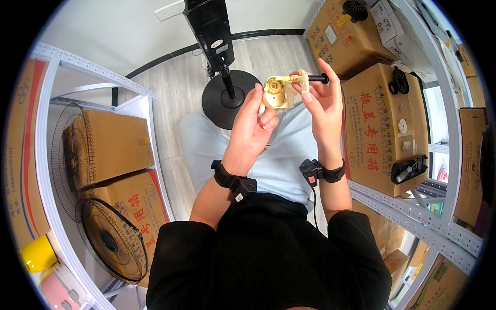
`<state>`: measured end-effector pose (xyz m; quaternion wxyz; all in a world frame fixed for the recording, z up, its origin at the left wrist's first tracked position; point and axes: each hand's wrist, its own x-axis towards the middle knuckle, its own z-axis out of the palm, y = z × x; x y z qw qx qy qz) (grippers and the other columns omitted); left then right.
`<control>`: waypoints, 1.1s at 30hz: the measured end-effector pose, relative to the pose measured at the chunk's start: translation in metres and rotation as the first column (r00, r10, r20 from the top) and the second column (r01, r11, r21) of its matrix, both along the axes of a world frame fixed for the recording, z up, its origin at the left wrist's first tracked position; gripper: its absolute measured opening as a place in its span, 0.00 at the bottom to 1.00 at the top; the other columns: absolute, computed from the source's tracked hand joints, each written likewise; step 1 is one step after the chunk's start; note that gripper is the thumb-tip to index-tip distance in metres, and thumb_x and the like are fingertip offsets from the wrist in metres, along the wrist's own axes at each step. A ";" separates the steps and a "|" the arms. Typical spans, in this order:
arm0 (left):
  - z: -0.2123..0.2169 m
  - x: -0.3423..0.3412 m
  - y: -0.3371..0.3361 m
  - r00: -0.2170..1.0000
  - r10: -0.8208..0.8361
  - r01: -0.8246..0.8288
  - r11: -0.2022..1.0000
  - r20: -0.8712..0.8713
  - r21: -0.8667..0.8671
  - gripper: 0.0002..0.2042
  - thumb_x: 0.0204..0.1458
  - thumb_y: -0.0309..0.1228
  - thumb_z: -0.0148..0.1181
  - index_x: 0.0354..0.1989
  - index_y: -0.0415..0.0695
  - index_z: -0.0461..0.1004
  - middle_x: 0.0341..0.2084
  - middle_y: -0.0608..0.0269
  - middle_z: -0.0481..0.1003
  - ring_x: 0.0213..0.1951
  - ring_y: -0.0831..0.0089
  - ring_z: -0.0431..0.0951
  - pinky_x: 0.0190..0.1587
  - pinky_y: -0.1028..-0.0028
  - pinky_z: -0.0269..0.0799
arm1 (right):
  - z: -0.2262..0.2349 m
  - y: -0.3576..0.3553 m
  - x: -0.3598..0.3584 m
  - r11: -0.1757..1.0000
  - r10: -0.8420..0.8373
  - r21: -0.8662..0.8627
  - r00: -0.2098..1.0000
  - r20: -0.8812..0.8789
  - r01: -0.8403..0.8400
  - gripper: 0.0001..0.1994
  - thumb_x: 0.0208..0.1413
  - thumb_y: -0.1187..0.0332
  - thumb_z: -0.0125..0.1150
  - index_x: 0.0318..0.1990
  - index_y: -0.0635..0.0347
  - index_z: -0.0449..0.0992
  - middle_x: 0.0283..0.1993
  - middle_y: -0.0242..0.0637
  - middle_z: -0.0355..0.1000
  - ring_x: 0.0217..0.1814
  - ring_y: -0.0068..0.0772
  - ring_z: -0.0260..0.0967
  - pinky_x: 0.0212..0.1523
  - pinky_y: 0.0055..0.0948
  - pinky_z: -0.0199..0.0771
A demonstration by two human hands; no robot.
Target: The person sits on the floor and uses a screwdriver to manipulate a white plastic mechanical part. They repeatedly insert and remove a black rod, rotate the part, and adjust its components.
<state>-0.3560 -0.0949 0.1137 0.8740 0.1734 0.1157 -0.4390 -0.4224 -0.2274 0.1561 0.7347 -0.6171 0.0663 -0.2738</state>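
My left hand is closed around a cream plastic housing with round hollows inside, held up over my lap. Beside it, my right hand grips a smaller cream plastic piece between thumb and fingers. A black rod with a wider end sticks out from that piece to the right, passing between my fingers. A thin pale-yellow stem spans the gap between the two cream parts; whether they are joined there is too small to tell.
A black fan stand with a round base rises in front of me. Two wire fan grilles lean by boxes on the left rack. On a carton at right lie a black bracket, a white disc and a black housing.
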 end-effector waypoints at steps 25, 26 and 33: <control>0.010 -0.015 -0.002 0.997 -0.025 0.020 0.998 0.078 0.060 0.08 0.61 0.40 0.51 0.37 0.51 0.67 0.21 0.73 0.67 0.14 0.85 0.57 0.18 0.82 0.53 | -0.020 0.012 0.017 0.959 -0.156 -0.230 0.986 0.067 0.167 0.36 0.49 0.74 0.62 0.64 0.63 0.50 0.52 0.48 0.67 0.46 0.36 0.74 0.49 0.31 0.74; 0.010 -0.015 -0.002 0.995 -0.028 0.022 0.998 0.092 0.065 0.08 0.62 0.40 0.50 0.37 0.50 0.67 0.21 0.72 0.67 0.14 0.85 0.57 0.19 0.82 0.53 | -0.018 0.011 0.016 0.970 -0.144 -0.188 0.988 0.059 0.153 0.35 0.50 0.74 0.62 0.64 0.64 0.49 0.52 0.48 0.67 0.46 0.37 0.74 0.49 0.32 0.73; 0.011 -0.015 -0.008 0.986 0.008 -0.036 0.986 0.165 0.164 0.10 0.63 0.40 0.47 0.37 0.48 0.64 0.28 0.68 0.68 0.16 0.85 0.55 0.21 0.81 0.53 | -0.004 0.010 0.014 0.991 -0.128 0.037 0.991 -0.048 0.130 0.29 0.59 0.60 0.49 0.64 0.63 0.50 0.49 0.53 0.69 0.46 0.45 0.74 0.45 0.38 0.77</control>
